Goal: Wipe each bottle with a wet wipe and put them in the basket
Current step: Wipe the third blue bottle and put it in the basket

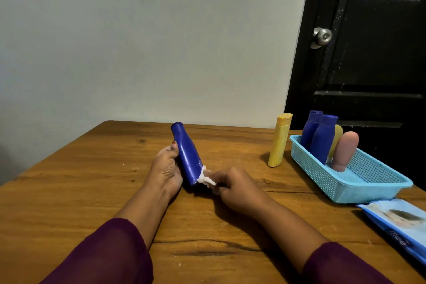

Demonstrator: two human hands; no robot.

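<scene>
Bottles: six counted. Held blue bottle [187, 157] is tilted over mid-table [92, 180], cap end far; left hand [166, 168] grips its side, thumb curled round it, while right hand [232, 188] pinches one crumpled wet wipe [206, 178] against its near end. Right fingertips are hidden. Standing yellow bottle [280, 140] is upright just left of the one basket [368, 191] by the right table edge. Inside, at the far end: blue bottle A [310, 131], blue bottle B [323, 138], pink bottle [345, 152], and basket yellow bottle [337, 136], mostly hidden. Basket's near half shows bare mesh. One wipes pack [398, 223] is cut off by the right frame edge. Bare wood lies left of the hands.
</scene>
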